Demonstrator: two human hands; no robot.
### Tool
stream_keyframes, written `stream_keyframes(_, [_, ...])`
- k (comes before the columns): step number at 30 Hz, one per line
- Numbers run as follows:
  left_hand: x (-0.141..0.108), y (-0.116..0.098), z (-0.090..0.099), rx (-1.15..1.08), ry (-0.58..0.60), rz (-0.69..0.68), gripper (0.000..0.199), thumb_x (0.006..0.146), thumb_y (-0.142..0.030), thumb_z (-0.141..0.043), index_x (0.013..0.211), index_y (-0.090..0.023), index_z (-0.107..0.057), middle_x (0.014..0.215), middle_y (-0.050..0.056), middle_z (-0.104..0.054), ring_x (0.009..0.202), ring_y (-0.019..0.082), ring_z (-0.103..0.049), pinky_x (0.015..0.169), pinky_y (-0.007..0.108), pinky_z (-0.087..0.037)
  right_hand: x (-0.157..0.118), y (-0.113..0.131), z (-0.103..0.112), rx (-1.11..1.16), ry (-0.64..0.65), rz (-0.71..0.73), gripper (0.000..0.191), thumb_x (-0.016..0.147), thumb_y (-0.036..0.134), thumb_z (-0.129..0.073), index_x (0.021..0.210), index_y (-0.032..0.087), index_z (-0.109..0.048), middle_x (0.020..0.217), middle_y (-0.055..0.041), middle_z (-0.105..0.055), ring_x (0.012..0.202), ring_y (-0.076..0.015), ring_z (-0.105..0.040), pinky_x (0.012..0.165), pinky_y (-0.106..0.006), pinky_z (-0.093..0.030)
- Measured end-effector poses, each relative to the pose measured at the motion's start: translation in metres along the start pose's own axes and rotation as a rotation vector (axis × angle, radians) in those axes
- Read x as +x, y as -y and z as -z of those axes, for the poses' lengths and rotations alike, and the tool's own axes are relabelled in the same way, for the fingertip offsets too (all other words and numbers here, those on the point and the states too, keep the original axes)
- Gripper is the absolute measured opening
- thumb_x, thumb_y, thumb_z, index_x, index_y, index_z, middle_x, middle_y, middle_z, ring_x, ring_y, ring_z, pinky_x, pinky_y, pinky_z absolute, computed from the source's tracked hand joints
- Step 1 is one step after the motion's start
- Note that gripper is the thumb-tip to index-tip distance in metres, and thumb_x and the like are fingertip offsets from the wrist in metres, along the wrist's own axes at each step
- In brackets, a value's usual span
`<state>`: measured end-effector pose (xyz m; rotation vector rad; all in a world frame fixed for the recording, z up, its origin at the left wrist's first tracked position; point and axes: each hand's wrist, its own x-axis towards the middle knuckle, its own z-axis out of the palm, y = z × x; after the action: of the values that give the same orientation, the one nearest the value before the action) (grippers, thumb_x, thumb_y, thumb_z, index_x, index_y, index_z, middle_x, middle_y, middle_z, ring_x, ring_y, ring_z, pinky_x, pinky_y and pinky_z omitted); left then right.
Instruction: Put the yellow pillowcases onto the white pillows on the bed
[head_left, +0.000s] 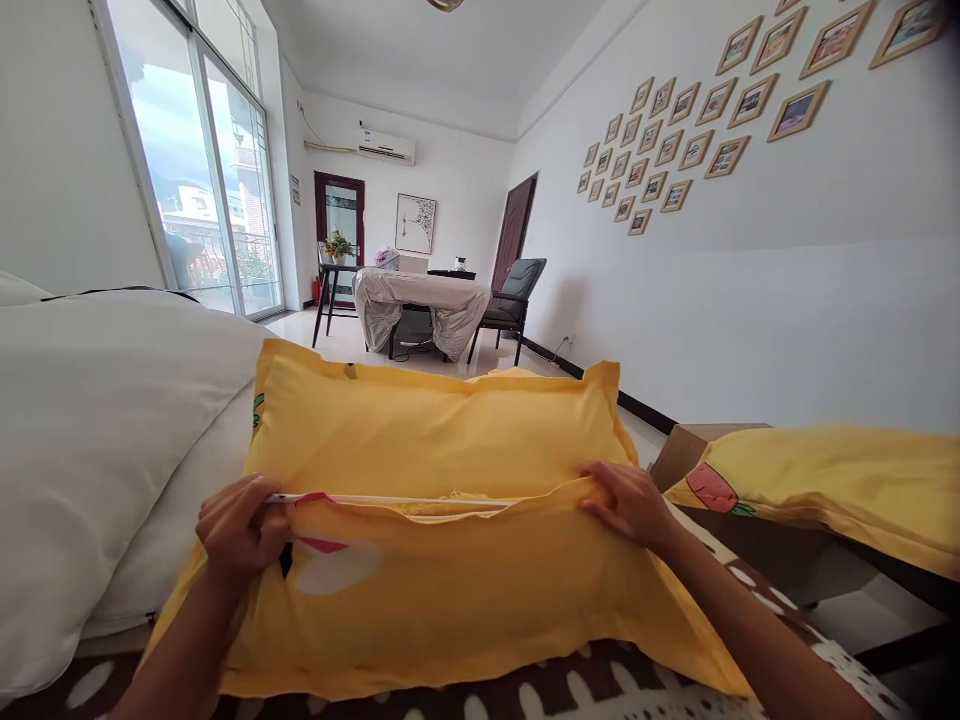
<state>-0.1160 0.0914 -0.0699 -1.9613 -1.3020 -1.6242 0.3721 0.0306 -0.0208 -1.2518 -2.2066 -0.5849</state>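
Note:
A yellow pillow in a yellow pillowcase (pixel 450 590) lies in front of me, with a long opening across its middle and a white strip along the opening's edge. My left hand (pixel 244 525) is closed on the fabric at the left end of the opening, next to a pink and white print. At the right end, my right hand (pixel 626 503) pinches the opening's edge between thumb and fingers. Loose yellow threads show inside the gap. Behind the opening, the pillowcase's far half rises, plump, with a flanged border.
White bedding (pixel 112 430) is heaped at the left. A second yellow pillow (pixel 832 490) with a carrot print rests on a brown box (pixel 697 437) at the right. Brown and white patterned fabric (pixel 555 695) lies underneath. Farther back stand a covered table (pixel 420 287) and a black chair (pixel 517 295).

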Motion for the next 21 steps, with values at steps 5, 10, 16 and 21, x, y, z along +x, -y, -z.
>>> stream_keyframes(5, [0.016,-0.005,0.004,-0.002,0.387,-0.007,0.023,0.079,-0.036,-0.046,0.083,-0.020,-0.062,0.060,0.000,-0.062,0.052,0.014,-0.054,0.055,0.022,-0.042,0.002,0.005,0.005,0.047,0.291,-0.170,0.049,0.078,0.056,-0.058,0.115,0.023,-0.057,0.086,-0.0037,-0.071,0.070,-0.0196,-0.065,0.062,-0.029,-0.046])
stream_keyframes(10, [0.035,-0.011,0.024,-0.055,0.893,0.142,0.061,0.072,-0.051,-0.063,0.129,-0.037,-0.049,0.117,-0.003,-0.066,0.095,0.022,-0.064,0.076,0.023,-0.049,0.001,0.006,0.000,0.082,0.317,-0.084,0.032,0.088,0.031,-0.049,0.117,0.029,-0.063,0.083,0.0002,-0.073,0.067,-0.0158,-0.065,0.058,-0.025,-0.044])
stream_keyframes(16, [0.031,-0.002,0.020,-0.248,0.969,0.212,0.037,0.080,-0.027,-0.048,0.111,-0.033,-0.067,0.110,-0.005,-0.069,0.101,0.020,-0.063,0.086,0.023,-0.047,-0.007,0.015,0.003,-0.163,-0.044,0.192,0.028,0.089,0.016,-0.042,0.099,0.018,-0.069,0.064,-0.0027,-0.065,0.057,-0.0144,-0.057,0.053,-0.026,-0.037])
stream_keyframes(21, [0.029,-0.028,0.015,-0.110,0.855,0.052,0.030,0.082,-0.022,-0.037,0.081,-0.023,-0.067,0.088,0.002,-0.065,0.080,0.017,-0.059,0.069,0.023,-0.045,-0.006,0.031,0.015,-0.150,-0.196,0.162,0.022,0.087,0.015,-0.045,0.086,0.019,-0.066,0.065,-0.0042,-0.059,0.064,-0.0162,-0.053,0.058,-0.028,-0.039])
